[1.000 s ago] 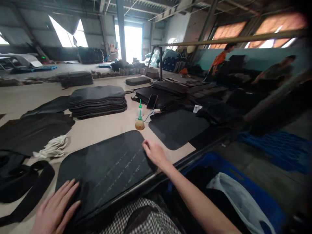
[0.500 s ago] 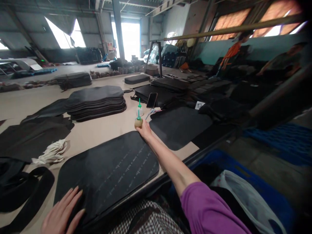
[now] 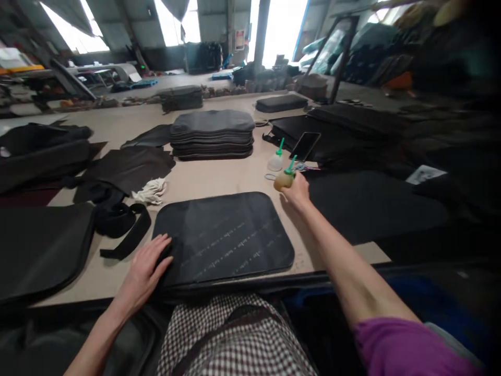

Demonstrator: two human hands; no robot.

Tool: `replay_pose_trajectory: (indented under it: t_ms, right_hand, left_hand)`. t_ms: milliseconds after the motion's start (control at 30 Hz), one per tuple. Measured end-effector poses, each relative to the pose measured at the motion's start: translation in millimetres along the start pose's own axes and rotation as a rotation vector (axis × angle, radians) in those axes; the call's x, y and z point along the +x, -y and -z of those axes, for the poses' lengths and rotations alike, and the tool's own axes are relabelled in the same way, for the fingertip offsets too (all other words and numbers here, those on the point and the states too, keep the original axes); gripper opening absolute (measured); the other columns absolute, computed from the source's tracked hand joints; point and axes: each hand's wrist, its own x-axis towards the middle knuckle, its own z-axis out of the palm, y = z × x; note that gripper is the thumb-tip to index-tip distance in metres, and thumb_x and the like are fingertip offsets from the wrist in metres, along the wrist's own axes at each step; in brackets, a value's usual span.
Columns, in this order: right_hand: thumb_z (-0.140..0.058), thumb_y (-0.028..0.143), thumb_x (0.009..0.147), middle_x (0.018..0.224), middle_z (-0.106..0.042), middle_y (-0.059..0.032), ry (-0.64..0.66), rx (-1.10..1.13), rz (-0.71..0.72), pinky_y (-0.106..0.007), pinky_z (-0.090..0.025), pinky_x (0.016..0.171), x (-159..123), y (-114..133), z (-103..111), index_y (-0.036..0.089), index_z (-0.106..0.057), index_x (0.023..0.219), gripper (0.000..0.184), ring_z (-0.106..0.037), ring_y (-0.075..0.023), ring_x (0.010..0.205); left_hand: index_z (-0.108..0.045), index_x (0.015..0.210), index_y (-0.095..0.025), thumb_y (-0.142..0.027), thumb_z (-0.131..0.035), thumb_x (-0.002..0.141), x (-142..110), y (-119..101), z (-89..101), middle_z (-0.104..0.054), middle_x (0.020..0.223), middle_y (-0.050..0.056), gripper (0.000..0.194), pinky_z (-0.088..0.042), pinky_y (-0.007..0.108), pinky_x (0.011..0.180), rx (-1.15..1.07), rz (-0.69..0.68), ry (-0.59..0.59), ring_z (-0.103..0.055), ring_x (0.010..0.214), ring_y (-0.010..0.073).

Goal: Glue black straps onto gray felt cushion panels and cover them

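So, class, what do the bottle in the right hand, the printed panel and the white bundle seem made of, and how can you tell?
Bottle: probably smooth plastic; its amber body looks translucent, under a solid green nozzle.
Printed panel: perhaps coated fabric or synthetic leather; its dark, smooth face has a faint sheen.
White bundle: likely soft matte fabric, judging by its loose folds.

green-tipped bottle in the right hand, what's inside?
Something yellowish-brown shows through the bottle; what exactly, can't tell. The right hand covers its right side, hiding any contents there.
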Motion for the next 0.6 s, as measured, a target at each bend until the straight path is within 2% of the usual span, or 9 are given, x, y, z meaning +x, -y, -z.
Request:
replay_pose_trajectory:
  t_ms: [67,167,233,400,533,600]
  right_hand:
    - [-0.061,0.027,0.078,0.144,-0.048,-0.0270,-0.030,0.021,0.029,-0.056,-0.038,0.112,-11.8,4.9,4.8,0.006,-0.040,0.146,0.075,-0.045,-0.0409,0.135]
    - [-0.056,0.034,0.087,0.134,-0.057,-0.0185,-0.023,0.092,0.209,-0.050,-0.043,0.110,-37.3,10.6,10.7,0.018,-0.054,0.137,0.052,-0.052,-0.0346,0.128]
    - [-0.055,0.039,0.090,0.133,-0.057,-0.0172,0.002,0.092,0.261,-0.048,-0.043,0.110,-51.0,12.1,13.3,0.021,-0.059,0.131,0.045,-0.052,-0.0336,0.129]
    - [-0.056,0.039,0.087,0.146,-0.044,-0.0221,-0.019,0.029,0.189,-0.049,-0.042,0.112,-56.2,10.5,20.8,0.014,-0.055,0.133,0.053,-0.044,-0.0358,0.137]
    - [-0.056,0.033,0.084,0.142,-0.048,-0.0220,-0.005,0.011,0.097,-0.047,-0.047,0.107,-48.8,5.7,30.6,0.014,-0.057,0.128,0.048,-0.051,-0.0338,0.130]
    - [-0.055,0.034,0.085,0.132,-0.055,-0.0228,0.002,0.001,0.051,-0.048,-0.048,0.104,-49.7,3.6,33.5,0.014,-0.061,0.120,0.041,-0.057,-0.0343,0.121]
  left_hand:
    - [-0.055,0.143,-0.025,-0.049,-0.051,0.100,5.6,9.2,9.4,-0.055,0.151,0.009,0.049,-0.038,0.048,0.121,-0.055,0.093,-0.018,-0.049,0.142,0.0267]
    - [-0.058,0.139,-0.022,-0.052,-0.050,0.099,23.4,22.1,25.0,-0.061,0.145,0.010,0.051,-0.042,0.043,0.117,-0.126,0.246,-0.032,-0.056,0.135,0.0258]
    - [-0.060,0.138,-0.021,-0.052,-0.049,0.099,39.9,30.0,33.0,-0.064,0.142,0.009,0.051,-0.044,0.041,0.115,-0.154,0.319,-0.028,-0.059,0.131,0.0257]
    - [-0.060,0.138,-0.019,-0.051,-0.051,0.097,70.1,39.1,31.7,-0.065,0.140,0.011,0.053,-0.045,0.040,0.111,-0.200,0.323,0.007,-0.060,0.127,0.0269]
    - [-0.059,0.140,-0.019,-0.054,-0.050,0.097,68.9,35.0,22.3,-0.063,0.140,0.011,0.056,-0.046,0.042,0.111,-0.156,0.297,0.019,-0.062,0.123,0.0281]
    - [-0.058,0.140,-0.019,-0.054,-0.049,0.097,64.0,33.2,22.4,-0.063,0.140,0.011,0.056,-0.046,0.042,0.110,-0.131,0.270,0.022,-0.062,0.121,0.0278]
